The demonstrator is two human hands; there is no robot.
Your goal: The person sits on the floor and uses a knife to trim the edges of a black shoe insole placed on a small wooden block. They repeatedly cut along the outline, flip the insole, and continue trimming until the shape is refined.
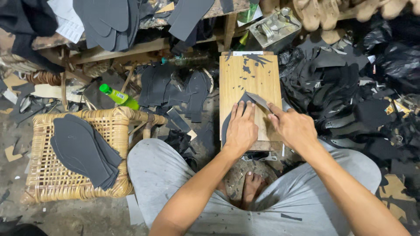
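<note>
One wooden cutting board (250, 76), upright-grained and littered with small black offcuts at its far end, stands as the bench between the seated person's knees. One dark sole-shaped sheet (234, 114) lies on its near left part, overhanging the board's left edge. Left hand (241, 128): one, palm down, fingers together and flat, pressing the sheet against the board. Right hand (292, 126): one, just beside the left, forefinger stretched toward the sheet's raised, folded corner; fingers curled, whether a blade sits in them cannot be told. Both forearms reach in from the bottom of the view, converging at the board. One woven rattan stool (48, 175) at the person's left carries one stack of dark insoles (83, 150), several deep; exact number not countable. One green plastic bottle (119, 97) lies beyond the stool. One metal tin (274, 27) rests above the board's far end. One heap of black scrap (350, 96) fills the floor to the right. More dark cut soles (109, 19) overlap on the shelf at top left. One bare foot (253, 185) shows below the board.
</note>
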